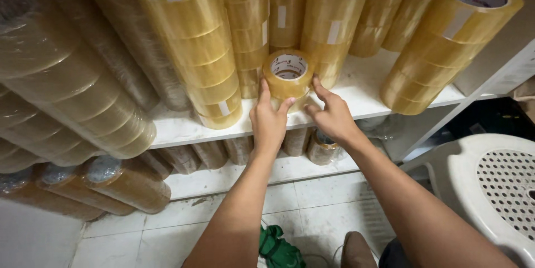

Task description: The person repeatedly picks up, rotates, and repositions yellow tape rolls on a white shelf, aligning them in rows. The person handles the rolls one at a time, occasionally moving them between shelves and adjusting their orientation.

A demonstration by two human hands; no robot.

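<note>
1. White shelf (pixel 184 128) of a storeroom rack fills the view, with a second shelf (pixel 245 173) below it and a pale tiled floor (pixel 312 206) underneath.
2. Long stacks of yellowish tape rolls lie on their sides on the upper shelf, ends toward the front, packed side by side so that each props its neighbour; I count about eight across the top, though those at the back blur together.
3. One short roll stack (pixel 288 73) sits at the shelf front, between two longer stacks, its white core label facing out.
4. Left hand (pixel 269 120) presses on that stack's lower left side, thumb up along its edge; the grip is wide, fingers spread around the roll's curve.
5. Right hand (pixel 332 114) meets the stack's lower right side, index finger reaching up along it; again a wide, cupping grip. Both hands touch it from opposite sides, seemingly to keep the round thing from rolling.
6. Whether the stack rests on the shelf or is lifted just off it, I cannot tell.
7. Lower shelf holds more rolls: about three brownish stacks (pixel 128 181) at left, and several smaller ones behind the forearms.
8. One white perforated stool (pixel 496 184) stands at right; one green bundle (pixel 277 248) lies on the floor.
</note>
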